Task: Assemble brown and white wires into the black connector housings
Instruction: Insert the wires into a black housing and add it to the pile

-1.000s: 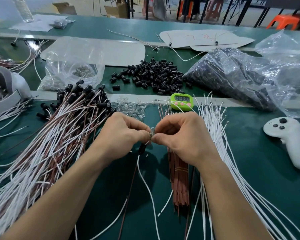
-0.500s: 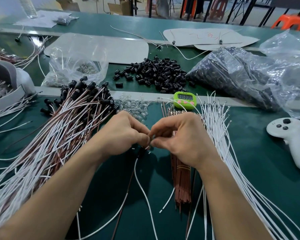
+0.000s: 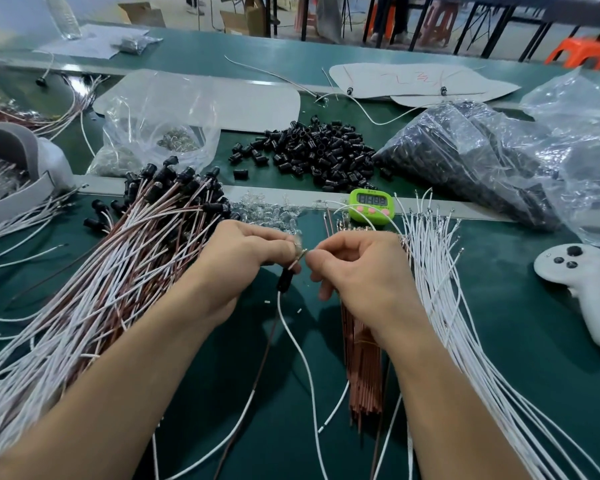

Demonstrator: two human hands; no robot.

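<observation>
Head view: left hand [image 3: 246,268] pinches wires [image 3: 303,358] above black housing [image 3: 284,280]; right hand [image 3: 361,275] seemingly pinches their terminal [image 3: 303,253]; timer [image 3: 371,206] digits unreadable.

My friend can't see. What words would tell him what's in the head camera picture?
The left hand and right hand pinch wire ends over a green table; a black housing hangs just below on its two wires. To the left lie finished wires, to the right white wires, behind a housing pile.
</observation>
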